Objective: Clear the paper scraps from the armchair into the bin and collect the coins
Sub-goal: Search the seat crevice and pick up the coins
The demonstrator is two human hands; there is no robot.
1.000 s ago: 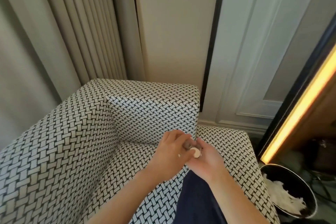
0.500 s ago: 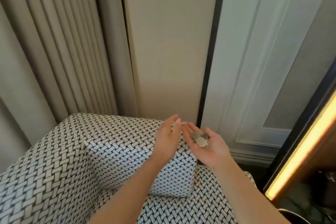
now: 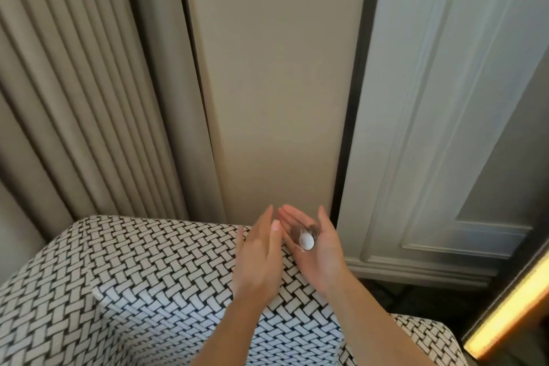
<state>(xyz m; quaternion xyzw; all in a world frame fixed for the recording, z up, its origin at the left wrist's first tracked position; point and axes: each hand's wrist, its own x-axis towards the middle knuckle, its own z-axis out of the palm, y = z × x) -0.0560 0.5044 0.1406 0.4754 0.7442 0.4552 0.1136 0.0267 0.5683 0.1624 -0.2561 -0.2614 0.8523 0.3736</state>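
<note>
1. The coins (image 3: pixel 304 238) lie in the upturned palm of the right hand (image 3: pixel 315 249), on the wrist side of its fingers (image 3: pixel 292 215).
2. The left hand (image 3: pixel 258 258) stands just left of the right hand. Its fingers (image 3: pixel 264 223) are close beside the right fingertips; contact cannot be confirmed.
3. The armchair (image 3: pixel 133 276) lies beneath both hands and extends left of the fingers.
4. The curtain (image 3: pixel 74 83) hangs behind the armchair, beyond and left of the fingers.
5. The wall panel (image 3: pixel 273 83) stands directly beyond the fingertips.
6. The moulded panelling (image 3: pixel 430 128) stands right of the right-hand fingers.
7. The light strip (image 3: pixel 511 315) runs well right of the fingers, nearer the person.
</note>
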